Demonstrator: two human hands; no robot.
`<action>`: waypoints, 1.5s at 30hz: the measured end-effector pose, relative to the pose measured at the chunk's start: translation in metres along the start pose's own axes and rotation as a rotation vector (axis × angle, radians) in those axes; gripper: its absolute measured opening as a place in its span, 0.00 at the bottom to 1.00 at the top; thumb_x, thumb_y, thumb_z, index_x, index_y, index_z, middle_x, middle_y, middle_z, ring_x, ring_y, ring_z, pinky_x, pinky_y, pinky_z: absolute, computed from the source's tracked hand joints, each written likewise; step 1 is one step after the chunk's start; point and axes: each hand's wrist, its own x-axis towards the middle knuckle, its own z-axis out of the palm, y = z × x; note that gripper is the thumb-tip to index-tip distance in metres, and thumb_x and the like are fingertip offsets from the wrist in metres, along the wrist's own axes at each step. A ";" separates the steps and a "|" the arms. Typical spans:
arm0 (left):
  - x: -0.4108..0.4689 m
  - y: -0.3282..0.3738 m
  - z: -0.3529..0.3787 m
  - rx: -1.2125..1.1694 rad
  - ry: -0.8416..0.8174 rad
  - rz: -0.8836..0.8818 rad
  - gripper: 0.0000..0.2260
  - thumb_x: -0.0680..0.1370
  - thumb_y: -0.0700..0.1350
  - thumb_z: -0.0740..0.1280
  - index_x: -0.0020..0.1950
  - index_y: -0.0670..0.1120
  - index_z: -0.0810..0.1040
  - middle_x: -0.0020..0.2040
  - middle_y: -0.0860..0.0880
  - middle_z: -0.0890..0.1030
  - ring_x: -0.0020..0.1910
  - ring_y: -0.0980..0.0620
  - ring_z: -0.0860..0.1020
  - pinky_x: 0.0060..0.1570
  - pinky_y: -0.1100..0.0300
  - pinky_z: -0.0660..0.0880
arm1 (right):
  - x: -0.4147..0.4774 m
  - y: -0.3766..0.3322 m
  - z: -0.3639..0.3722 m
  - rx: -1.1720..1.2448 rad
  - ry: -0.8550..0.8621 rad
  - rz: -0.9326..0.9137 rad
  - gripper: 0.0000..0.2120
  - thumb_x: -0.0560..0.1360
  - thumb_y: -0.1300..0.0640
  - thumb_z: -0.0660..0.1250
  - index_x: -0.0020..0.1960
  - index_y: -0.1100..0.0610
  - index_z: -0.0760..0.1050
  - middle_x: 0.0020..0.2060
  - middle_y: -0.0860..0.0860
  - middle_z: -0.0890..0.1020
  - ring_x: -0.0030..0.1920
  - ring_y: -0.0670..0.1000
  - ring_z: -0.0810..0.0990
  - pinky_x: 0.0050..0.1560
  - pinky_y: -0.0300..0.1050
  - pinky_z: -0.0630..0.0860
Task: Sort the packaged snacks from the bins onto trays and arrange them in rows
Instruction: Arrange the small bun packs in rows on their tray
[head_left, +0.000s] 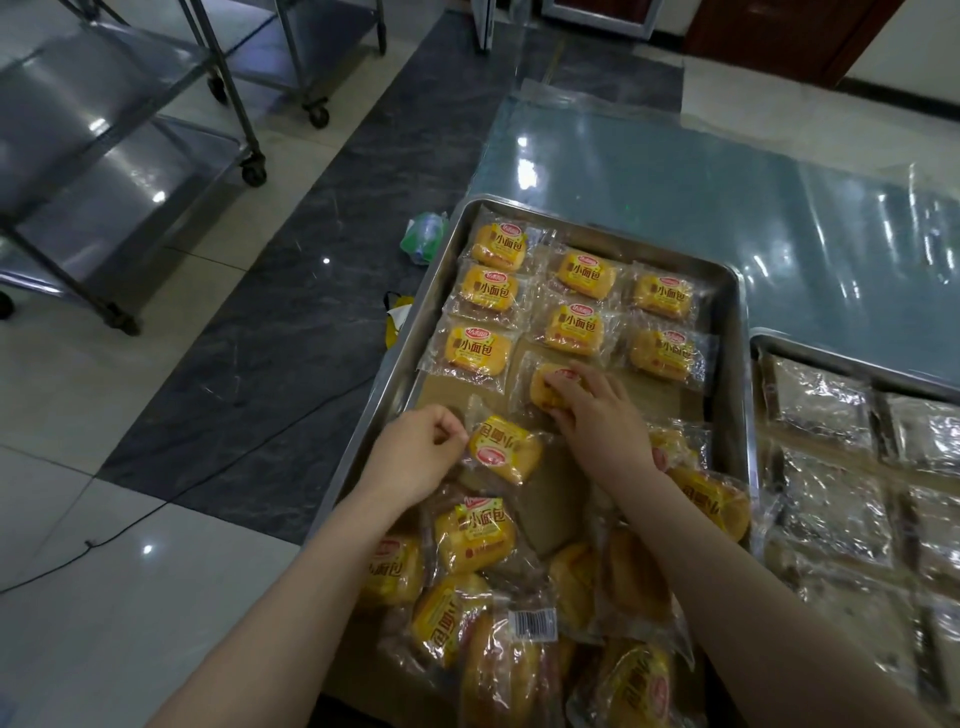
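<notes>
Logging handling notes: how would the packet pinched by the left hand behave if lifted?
Probably light and squashy, a puffy bun. The left hand pinches the bread packet by clear film, so it would likely dangle. Glossy wrap may slip.

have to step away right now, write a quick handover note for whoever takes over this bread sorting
Left hand pinches the clear wrapper edge of an upside-down yellow bread packet mid-tray.
Right hand grips a second yellow bread packet, third spot in the middle column of the rectangular steel tray.
Done: seven packets lie in three columns at the far end.
Left: the loose pile of packets at the near end needs arranging.
The second steel tray on the right holds clear-wrapped dark snacks in rows.
</notes>
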 end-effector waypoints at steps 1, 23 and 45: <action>-0.001 -0.002 -0.004 -0.021 0.013 -0.007 0.06 0.76 0.45 0.67 0.40 0.53 0.75 0.42 0.56 0.80 0.43 0.60 0.77 0.43 0.61 0.74 | 0.001 -0.001 0.000 -0.006 0.004 -0.006 0.21 0.79 0.52 0.61 0.72 0.48 0.66 0.72 0.52 0.66 0.71 0.59 0.62 0.64 0.58 0.68; -0.018 0.000 -0.021 -0.415 0.025 -0.009 0.08 0.78 0.42 0.65 0.56 0.50 0.74 0.38 0.51 0.83 0.32 0.60 0.78 0.34 0.67 0.72 | -0.032 -0.038 -0.017 0.692 -0.029 0.065 0.19 0.81 0.45 0.55 0.70 0.47 0.69 0.66 0.46 0.74 0.66 0.46 0.70 0.65 0.46 0.67; -0.062 0.004 -0.034 -0.281 0.114 0.136 0.08 0.79 0.44 0.60 0.44 0.49 0.78 0.40 0.51 0.80 0.39 0.57 0.77 0.38 0.64 0.71 | -0.108 -0.085 -0.059 1.308 0.028 0.450 0.09 0.75 0.57 0.69 0.40 0.47 0.84 0.38 0.50 0.85 0.38 0.47 0.83 0.41 0.41 0.80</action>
